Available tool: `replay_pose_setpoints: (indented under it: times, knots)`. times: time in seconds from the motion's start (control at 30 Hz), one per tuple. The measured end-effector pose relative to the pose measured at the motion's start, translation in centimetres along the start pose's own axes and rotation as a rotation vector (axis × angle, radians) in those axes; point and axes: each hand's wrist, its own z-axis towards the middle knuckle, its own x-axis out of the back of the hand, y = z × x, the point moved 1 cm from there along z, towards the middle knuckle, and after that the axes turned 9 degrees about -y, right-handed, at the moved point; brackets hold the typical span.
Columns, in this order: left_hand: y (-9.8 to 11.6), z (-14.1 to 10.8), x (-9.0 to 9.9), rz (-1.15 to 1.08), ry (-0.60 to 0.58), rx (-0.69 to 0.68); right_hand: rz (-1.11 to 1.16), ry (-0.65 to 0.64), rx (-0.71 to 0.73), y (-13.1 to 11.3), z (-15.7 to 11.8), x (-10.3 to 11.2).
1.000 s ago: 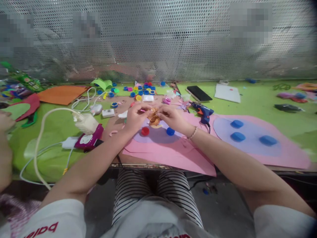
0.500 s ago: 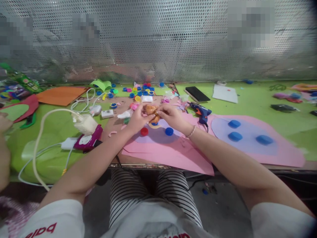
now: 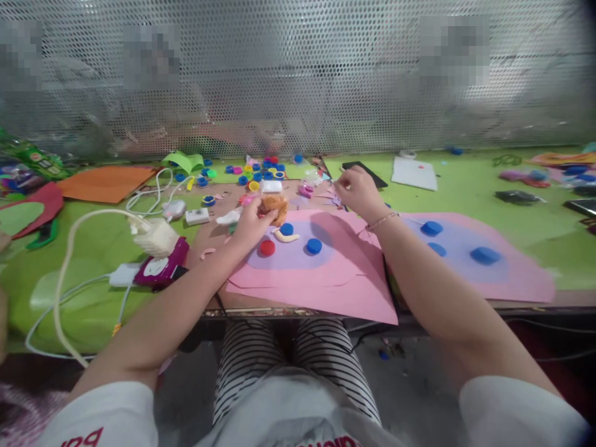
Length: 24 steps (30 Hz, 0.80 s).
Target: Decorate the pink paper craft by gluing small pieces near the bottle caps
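Orange-brown clay is pinched in my left hand, above the far left edge of a pink sheet. My right hand is off to the right, near a black phone, with its fingers drawn together; whatever lies between them is too small to make out. On the purple shape on the pink sheet are a red cap, a blue cap, another blue cap and a cream curved strip just in front of it.
A second pink sheet with blue caps stands right. Bottle caps are scattered at the back. Cables, a white plug and a purple power strip lie left. A person's arm shows at the far left edge.
My right hand has left the clay and moved right, towards the phone, covering the glue gun. My left hand keeps the clay and has shifted slightly left, uncovering the cream strip.
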Motion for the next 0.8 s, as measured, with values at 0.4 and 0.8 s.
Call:
replay_pose_setpoints:
  times: [0.4, 0.8]
  knots:
    - [0.9, -0.4, -0.3, -0.007, -0.115, -0.180, -0.317, -0.283, -0.094, 1.5, 0.0, -1.0]
    - [1.6, -0.5, 0.4, 0.072, -0.040, -0.226, 0.458, -0.255, 0.410, -7.4, -3.6, -1.2]
